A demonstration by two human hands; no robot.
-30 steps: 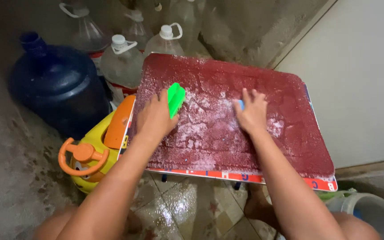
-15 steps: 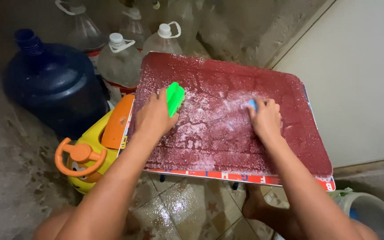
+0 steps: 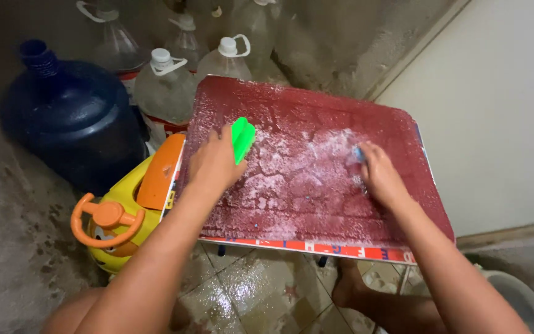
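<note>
Lying flat across a small desk (image 3: 316,245), covering nearly all of its top: a dark red mat (image 3: 316,185), rectangular with rounded corners, streaked with white soapy foam. Probably handling as soft and floppy, heavy with water and slick under the suds; best gripped at a bare edge or corner with both hands, not at the foamy middle.

Pressing down near the mat's left edge: left hand (image 3: 214,164), fingers curled and closed around a bright green scrubbing brush (image 3: 242,139). Working on the right half of the mat: right hand (image 3: 381,176), fingers pressed together over a small blue object (image 3: 358,153), possibly a sponge or a second brush, mostly hidden beneath the hand.

Standing just beside the desk on the left: a yellow and orange toy car (image 3: 128,207) with an orange steering wheel. Crowding behind it: a large dark blue water jug (image 3: 72,127) and several clear plastic bottles (image 3: 165,89) with white caps. Glistening below the desk: wet tiled floor (image 3: 248,294), with a bare foot (image 3: 347,287) resting on it. Showing at lower right: part of a pale bucket (image 3: 520,300).
</note>
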